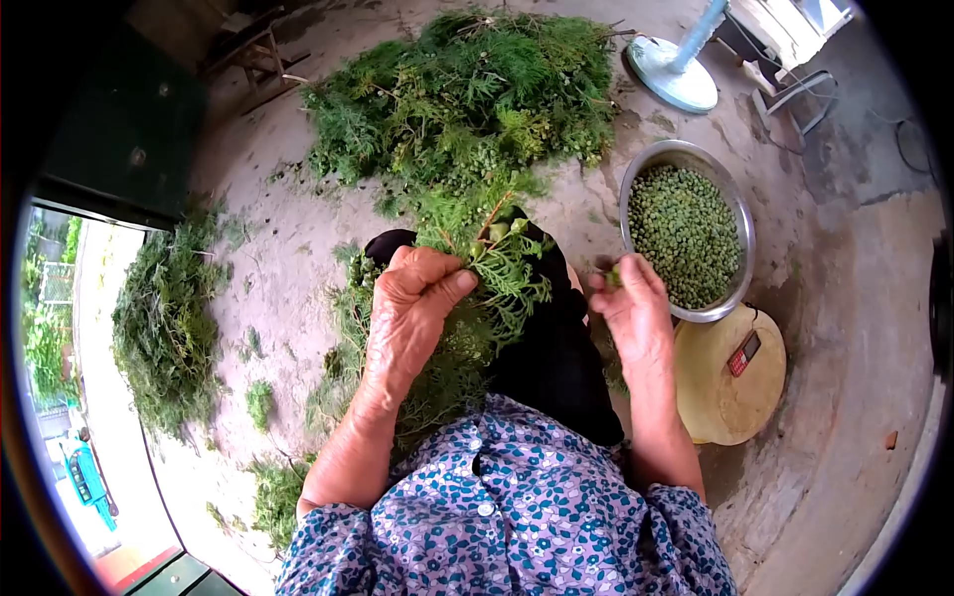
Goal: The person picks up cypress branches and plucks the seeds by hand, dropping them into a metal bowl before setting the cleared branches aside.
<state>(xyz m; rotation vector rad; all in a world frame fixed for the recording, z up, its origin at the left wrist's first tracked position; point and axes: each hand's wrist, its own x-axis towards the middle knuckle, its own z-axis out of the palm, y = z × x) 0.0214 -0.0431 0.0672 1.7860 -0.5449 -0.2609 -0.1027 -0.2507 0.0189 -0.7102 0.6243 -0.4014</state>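
Note:
My left hand (417, 308) pinches a leafy evergreen sprig (514, 283) above my lap, thumb against the fingers. A few round green cones (497, 231) sit on its reddish stem. To the right, my right hand (636, 313) is closed in a pinch, with a small green cone (613, 277) partly showing at the fingertips. Just beyond it stands a metal bowl (749, 226), filled with many loose green cones (684, 233). More feathery green foliage (442, 382) lies across my lap, partly hidden by my left arm.
A large heap of cut evergreen branches (467, 94) lies on the floor ahead. Another pile (169, 328) is at the left by the doorway. At the right are a round yellowish stool top (720, 402) with a red phone (743, 355), and a pale stand base (676, 79).

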